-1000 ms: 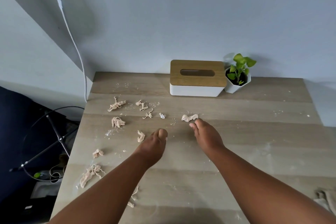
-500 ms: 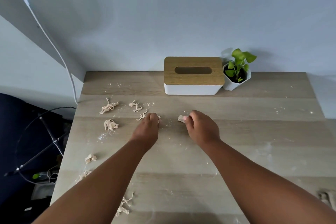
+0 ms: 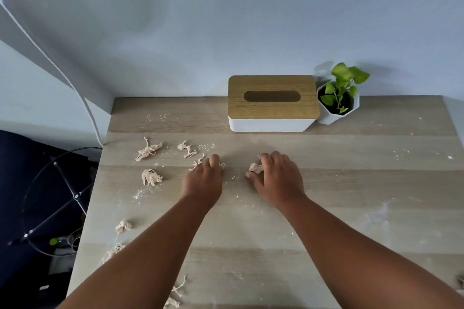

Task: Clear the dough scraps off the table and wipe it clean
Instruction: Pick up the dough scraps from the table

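Pale dough scraps lie over the left half of the wooden table (image 3: pixel 351 183): a stringy one (image 3: pixel 148 150), a curled one (image 3: pixel 187 148), a clump (image 3: pixel 150 177), a small lump (image 3: pixel 123 226), and more at the left edge (image 3: pixel 114 252) and near edge (image 3: pixel 175 296). My right hand (image 3: pixel 278 180) pinches a dough scrap (image 3: pixel 254 167) between thumb and fingers at mid-table. My left hand (image 3: pixel 204 180) has its fingers curled down over small scraps (image 3: pixel 197 163); what is inside the palm is hidden. Flour specks dust the wood.
A white tissue box with a wooden lid (image 3: pixel 272 103) and a potted plant (image 3: pixel 337 98) stand at the back against the wall. A white cable (image 3: pixel 75 88) hangs at the left. A dark stand (image 3: pixel 50 195) is on the floor beside the table. Something grey shows at the right edge (image 3: pixel 460 281).
Both hands reached further onto the table. My right hand closed on the scrap it was touching. My left hand moved to the small scraps; the scrap beside it earlier is off the table.
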